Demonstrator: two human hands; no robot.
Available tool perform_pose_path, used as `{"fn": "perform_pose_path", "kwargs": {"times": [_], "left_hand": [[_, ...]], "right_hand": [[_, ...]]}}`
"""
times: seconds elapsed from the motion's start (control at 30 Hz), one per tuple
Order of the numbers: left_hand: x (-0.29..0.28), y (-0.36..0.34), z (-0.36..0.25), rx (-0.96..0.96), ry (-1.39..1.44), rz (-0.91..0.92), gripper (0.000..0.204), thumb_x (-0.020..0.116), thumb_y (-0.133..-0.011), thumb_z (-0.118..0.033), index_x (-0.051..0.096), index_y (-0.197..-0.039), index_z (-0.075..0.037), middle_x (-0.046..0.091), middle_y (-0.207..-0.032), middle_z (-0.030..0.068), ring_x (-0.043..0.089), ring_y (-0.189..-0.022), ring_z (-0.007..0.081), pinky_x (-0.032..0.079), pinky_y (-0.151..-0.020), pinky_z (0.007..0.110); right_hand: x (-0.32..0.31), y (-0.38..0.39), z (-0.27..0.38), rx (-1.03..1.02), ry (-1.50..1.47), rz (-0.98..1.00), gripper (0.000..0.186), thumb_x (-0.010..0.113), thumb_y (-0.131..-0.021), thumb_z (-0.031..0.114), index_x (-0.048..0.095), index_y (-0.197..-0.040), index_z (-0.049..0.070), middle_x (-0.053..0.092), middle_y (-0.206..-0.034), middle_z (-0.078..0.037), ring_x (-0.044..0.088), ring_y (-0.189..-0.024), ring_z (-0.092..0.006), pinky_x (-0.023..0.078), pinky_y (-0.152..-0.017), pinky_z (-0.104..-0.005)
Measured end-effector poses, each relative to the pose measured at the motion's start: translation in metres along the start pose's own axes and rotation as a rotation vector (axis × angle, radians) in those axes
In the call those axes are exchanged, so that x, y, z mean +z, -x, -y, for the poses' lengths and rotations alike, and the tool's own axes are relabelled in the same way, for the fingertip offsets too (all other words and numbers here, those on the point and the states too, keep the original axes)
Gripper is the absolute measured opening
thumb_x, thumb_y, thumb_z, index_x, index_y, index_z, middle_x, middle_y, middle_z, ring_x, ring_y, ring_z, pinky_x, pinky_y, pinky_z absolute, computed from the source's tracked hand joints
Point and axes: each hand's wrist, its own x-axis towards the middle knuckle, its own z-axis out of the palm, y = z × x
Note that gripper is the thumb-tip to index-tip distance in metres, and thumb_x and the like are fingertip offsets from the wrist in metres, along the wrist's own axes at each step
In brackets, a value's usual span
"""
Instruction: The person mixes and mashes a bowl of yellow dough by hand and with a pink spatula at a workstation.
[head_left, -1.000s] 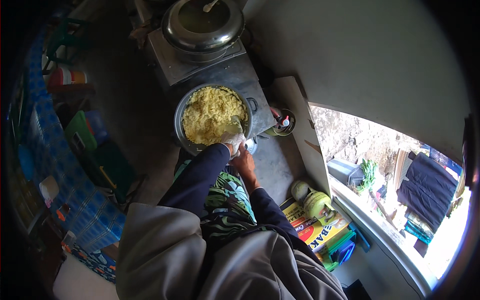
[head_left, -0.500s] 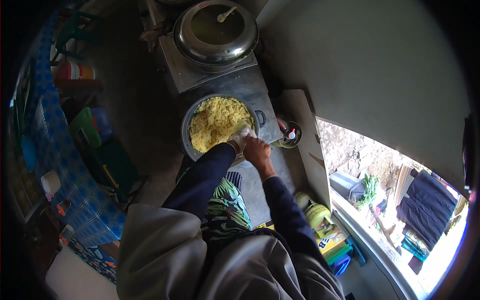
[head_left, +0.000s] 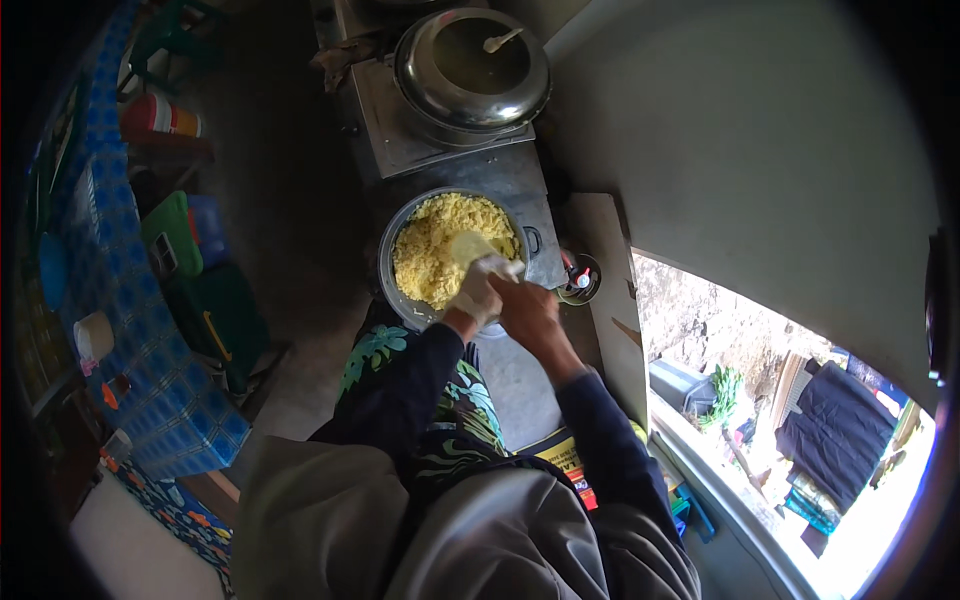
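A grey pot (head_left: 388,262) holds a heap of yellow rice (head_left: 440,225). Into it dips a pale, flat-bladed rice paddle (head_left: 468,246), its blade blurred against the grains. My left hand (head_left: 476,296), covered in something whitish and translucent like a thin plastic glove, is closed around the paddle's handle at the pot's near edge. My right hand (head_left: 530,314), bare, is closed beside and partly over the left, at the handle's upper end. The two hands hide most of the handle.
Beyond the pot, a large steel pot with a domed lid (head_left: 470,105) stands on the stove, a white spoon (head_left: 502,40) on its lid. A round container (head_left: 580,278) sits right of the counter. At left is a table with blue checked cloth (head_left: 165,400); a window opening (head_left: 740,420) is at right.
The paddle blade now shows more clearly in the rice, and my right hand has turned further over the handle. My view has shifted, so the pots sit slightly further right.
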Motion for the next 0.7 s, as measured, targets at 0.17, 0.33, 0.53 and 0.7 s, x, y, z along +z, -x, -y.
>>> {"fn": "perform_pose_path", "kwargs": {"times": [0.17,0.33,0.53,0.7], "left_hand": [[-0.041,-0.028,-0.020,0.229,-0.960,0.019,0.016,0.044,-0.086,-0.012,0.056,-0.076,-0.007,0.057,-0.071,0.0068,0.053,-0.065,0.0178,0.044,-0.078,0.032],[-0.067,-0.049,0.003,-0.155,-0.681,-0.332,0.024,0.056,-0.070,-0.020,0.050,-0.050,-0.009,0.048,-0.050,0.0043,0.045,-0.041,0.0162,0.038,-0.040,0.031],[-0.033,-0.021,0.001,-0.266,0.056,-0.095,0.022,0.051,-0.080,-0.020,0.048,-0.059,-0.011,0.047,-0.061,0.0000,0.047,-0.057,0.0130,0.040,-0.055,0.025],[-0.028,-0.016,-0.063,0.003,-0.015,0.082,0.011,0.058,-0.076,-0.015,0.055,-0.080,-0.006,0.056,-0.071,0.0041,0.052,-0.065,0.0178,0.043,-0.068,0.028]], "right_hand": [[0.036,-0.042,0.007,0.013,0.078,0.062,0.053,0.052,-0.072,0.009,0.045,-0.125,0.010,0.065,-0.082,-0.014,0.064,-0.076,-0.0289,0.050,-0.062,-0.0448],[0.111,-0.008,0.013,0.340,-0.363,-0.190,0.066,0.052,-0.073,0.014,0.031,-0.135,0.018,0.063,-0.080,-0.019,0.062,-0.073,-0.0365,0.048,-0.064,-0.0467],[-0.007,0.016,0.008,0.046,-0.011,0.057,0.055,0.050,-0.074,0.014,0.042,-0.127,0.024,0.063,-0.084,-0.018,0.062,-0.076,-0.0353,0.048,-0.064,-0.0460],[0.002,-0.058,0.039,-0.147,0.230,0.062,0.043,0.052,-0.074,0.008,0.048,-0.117,0.006,0.064,-0.080,-0.014,0.064,-0.074,-0.0288,0.050,-0.057,-0.0387]]}}
